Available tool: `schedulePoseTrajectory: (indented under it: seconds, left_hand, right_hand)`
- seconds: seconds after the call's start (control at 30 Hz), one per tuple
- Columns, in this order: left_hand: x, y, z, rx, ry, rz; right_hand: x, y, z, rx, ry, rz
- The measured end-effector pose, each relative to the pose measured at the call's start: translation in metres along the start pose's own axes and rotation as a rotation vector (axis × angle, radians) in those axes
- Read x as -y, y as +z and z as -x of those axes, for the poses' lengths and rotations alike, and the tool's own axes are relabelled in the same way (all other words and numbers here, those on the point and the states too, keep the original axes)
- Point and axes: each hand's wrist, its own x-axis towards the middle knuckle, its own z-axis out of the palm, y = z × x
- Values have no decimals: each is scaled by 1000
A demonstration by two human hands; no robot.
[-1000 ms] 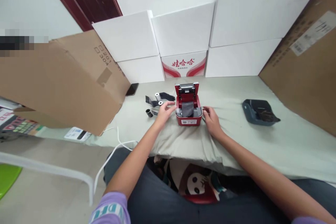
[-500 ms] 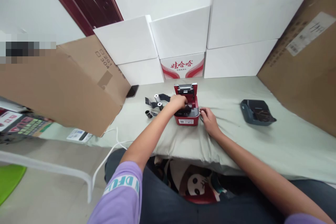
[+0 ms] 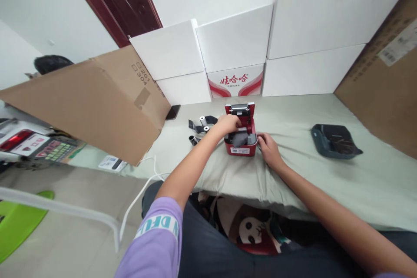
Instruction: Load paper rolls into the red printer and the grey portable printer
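A small red printer [image 3: 241, 139] stood on the cloth-covered bench [image 3: 325, 173], its lid raised at the 12 o'clock end to expose a black roller bar and a grey inner bay; a white barcode label faced the wearer on its front wall. A dark grey strip lay in the open bay. The left hand [image 3: 228, 124] reached over the printer from 9 o'clock, its fingers curled down into the bay at the strip; whether they pinched it could not be told. The right hand [image 3: 269, 150] rested at 3 o'clock against the printer's lower corner, fingers bent and touching the casing. At 9 o'clock of the printer lay several small paper rolls [image 3: 200, 126] with dark strips trailing from them, near but apart. A dark grey tray [image 3: 335, 141] sat well apart at 3 o'clock. White boxes [image 3: 234, 43] were stacked at 12 o'clock, and a brown cardboard box [image 3: 91, 100] leaned at 9 o'clock.
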Motion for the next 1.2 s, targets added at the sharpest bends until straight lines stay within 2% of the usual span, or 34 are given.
schedulePoseTrajectory:
  seconds: [0.1,0.2,0.33,0.57,0.77,0.87,0.93,1.03,1.1,1.2]
  left_hand:
    - [-3,6,-8,34,18,-59]
    - [-8,13,-14,4,-6,-117]
    - [-6,17,-11,3,-9,-117]
    - [12,7,14,-5,100,-24]
    - [-5,-8,23,-47,116,-17]
    - [1,-29,42,-188,141,124]
    - [15,-45,62,-390,149,214]
    - [44,-67,96,-649,71,167]
    - [60,-75,116,-700,12,70]
    - [72,-77,132,-641,-107,-69]
  right_hand:
    - [-1,0,0,10,7,0]
    - [-1,0,0,17,-6,10]
    - [-1,-1,-1,13,-18,8]
    - [-3,0,-2,22,-28,23]
    - [-2,-1,-1,12,-30,23]
    - [-3,-1,-2,9,-36,12]
    - [-4,0,-2,6,-39,9]
    - [-3,0,-2,9,-36,7]
    - [-3,0,-2,14,-31,14]
    - [-2,-1,-2,20,-26,27]
